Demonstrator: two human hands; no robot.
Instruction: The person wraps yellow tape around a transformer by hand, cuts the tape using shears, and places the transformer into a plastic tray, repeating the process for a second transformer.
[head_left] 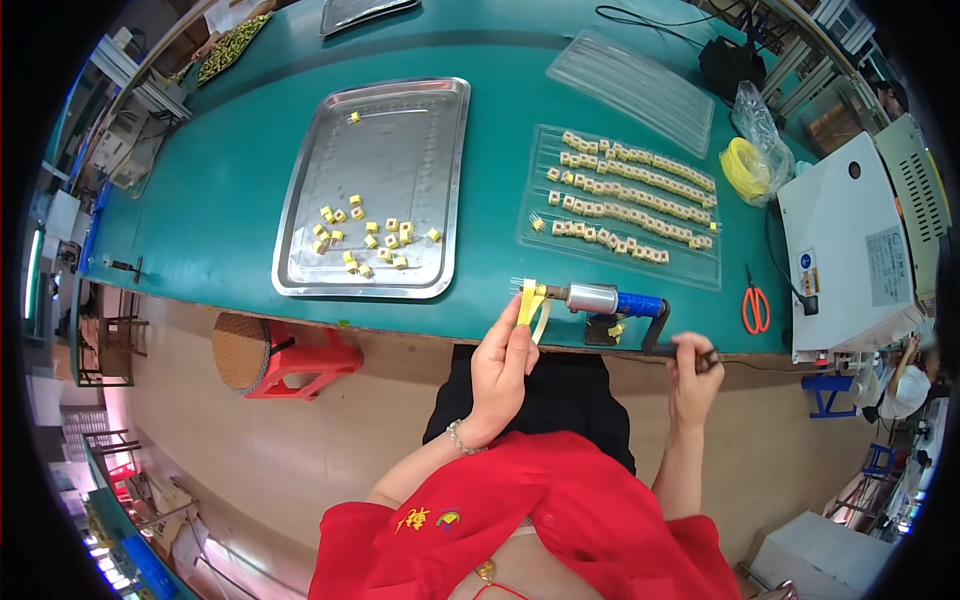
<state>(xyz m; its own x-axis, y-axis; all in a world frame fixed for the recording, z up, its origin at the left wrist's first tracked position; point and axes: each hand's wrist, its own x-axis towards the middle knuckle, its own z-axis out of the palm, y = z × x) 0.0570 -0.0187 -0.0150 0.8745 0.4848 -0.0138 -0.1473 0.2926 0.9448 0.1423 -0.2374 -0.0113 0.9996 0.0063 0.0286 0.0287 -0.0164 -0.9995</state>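
Observation:
A hand-cranked winder (pixel 592 298), silver with a blue sleeve, sits at the table's front edge. On its left tip is a small yellow component with thin metal pins (pixel 530 287). My left hand (pixel 500 375) pinches a strip of yellow tape (pixel 526 310) that hangs from this component. A second, paler strip (pixel 541 322) dangles just beside it. At the other end, my right hand (pixel 692 378) is closed around the grip of the black crank (pixel 657 338). Part of that grip is hidden by my fingers.
Left of the winder lies a metal tray (pixel 390 160) with several loose yellow components. Rows of such parts fill a transparent plastic tray (pixel 530 165) behind it. Orange-handled scissors (pixel 755 307) lie near a white machine (pixel 840 240) at right. A red stool (pixel 318 360) stands below the table.

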